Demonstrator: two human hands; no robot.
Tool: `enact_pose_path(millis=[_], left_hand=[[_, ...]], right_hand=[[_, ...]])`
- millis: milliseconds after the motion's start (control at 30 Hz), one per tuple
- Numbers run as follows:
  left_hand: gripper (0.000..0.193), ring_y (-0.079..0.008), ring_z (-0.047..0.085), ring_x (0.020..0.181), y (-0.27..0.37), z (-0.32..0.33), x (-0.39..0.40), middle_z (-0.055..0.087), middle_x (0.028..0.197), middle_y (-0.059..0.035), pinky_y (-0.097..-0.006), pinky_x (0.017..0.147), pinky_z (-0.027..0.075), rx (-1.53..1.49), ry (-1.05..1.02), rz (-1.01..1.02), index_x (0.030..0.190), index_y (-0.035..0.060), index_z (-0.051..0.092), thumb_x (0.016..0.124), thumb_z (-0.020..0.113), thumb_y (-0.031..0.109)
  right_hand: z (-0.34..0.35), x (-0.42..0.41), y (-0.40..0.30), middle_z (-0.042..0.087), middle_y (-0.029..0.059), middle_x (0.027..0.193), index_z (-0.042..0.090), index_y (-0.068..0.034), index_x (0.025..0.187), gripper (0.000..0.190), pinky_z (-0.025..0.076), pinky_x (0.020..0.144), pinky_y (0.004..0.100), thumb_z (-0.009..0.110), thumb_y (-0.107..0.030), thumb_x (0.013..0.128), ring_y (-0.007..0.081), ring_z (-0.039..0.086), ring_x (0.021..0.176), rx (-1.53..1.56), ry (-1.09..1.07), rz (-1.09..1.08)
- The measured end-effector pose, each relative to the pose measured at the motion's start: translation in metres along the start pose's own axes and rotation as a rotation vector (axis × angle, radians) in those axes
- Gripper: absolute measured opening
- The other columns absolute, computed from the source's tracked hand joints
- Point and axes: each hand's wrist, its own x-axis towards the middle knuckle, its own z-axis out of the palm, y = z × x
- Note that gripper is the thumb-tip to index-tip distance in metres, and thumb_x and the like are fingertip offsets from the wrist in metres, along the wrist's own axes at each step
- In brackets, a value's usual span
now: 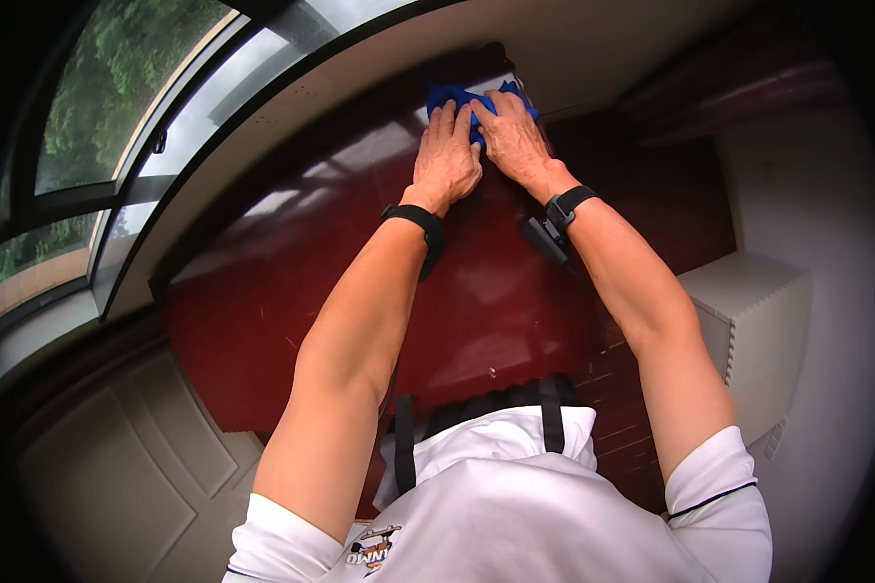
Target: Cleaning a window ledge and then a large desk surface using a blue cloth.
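A blue cloth [448, 95] lies bunched at the far end of a glossy dark red tabletop [474, 291]. My left hand [448, 157] presses flat on the cloth's left part, fingers stretched forward. Beside it, my right hand [514, 138] rests on the cloth's right part, its fingers spread a little. The fingertips of both hands point away from me, and the hands nearly touch. Part of the cloth is hidden under them. Black straps circle both wrists, and a dark device hangs at the right one.
Windows [189, 116] with dark frames run along the left, above a pale wall. A white cabinet [765, 313] stands at the right by a wall. Panelled pale furniture or wall is at lower left. Small marks and a chip [491, 372] show near the table's close edge.
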Motion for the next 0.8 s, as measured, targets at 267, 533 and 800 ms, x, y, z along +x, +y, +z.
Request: enact_pose_path(millis=[267, 533, 800], left_hand=[[0.067, -0.0424, 0.023, 0.154, 0.026, 0.013, -0.098, 0.026, 0.166, -0.0216, -0.0597, 0.122, 0.026, -0.030, -0.062, -0.027, 0.159, 0.0086, 0.031, 0.099, 0.059, 0.022], [0.069, -0.0396, 0.023, 0.155, 0.075, 0.032, -0.200, 0.027, 0.166, -0.0188, -0.0653, 0.120, 0.025, -0.029, -0.119, 0.028, 0.160, 0.0105, 0.031, 0.099, 0.059, 0.023], [0.069, -0.0387, 0.021, 0.155, 0.121, 0.051, -0.274, 0.028, 0.165, -0.0193, -0.0662, 0.120, 0.024, -0.076, -0.198, 0.159, 0.157, 0.0078, 0.036, 0.096, 0.062, 0.024]], right_hand=[[-0.015, -0.092, -0.035, 0.052, 0.0247, 0.146, 0.062, 0.000, 0.131, 0.041, 0.043, 0.114, 0.0482, 0.061, 0.004, 0.090, 0.0445, 0.046, 0.139, 0.237, -0.044, 0.021], [-0.049, -0.211, -0.058, 0.047, 0.0231, 0.153, 0.056, -0.003, 0.142, 0.047, 0.034, 0.121, 0.0502, 0.056, 0.002, 0.095, 0.0417, 0.039, 0.146, 0.275, -0.151, 0.066], [-0.081, -0.326, -0.087, 0.036, 0.0200, 0.161, 0.046, -0.008, 0.152, 0.060, 0.024, 0.124, 0.0545, 0.060, -0.002, 0.094, 0.0421, 0.030, 0.151, 0.091, -0.217, 0.182]])
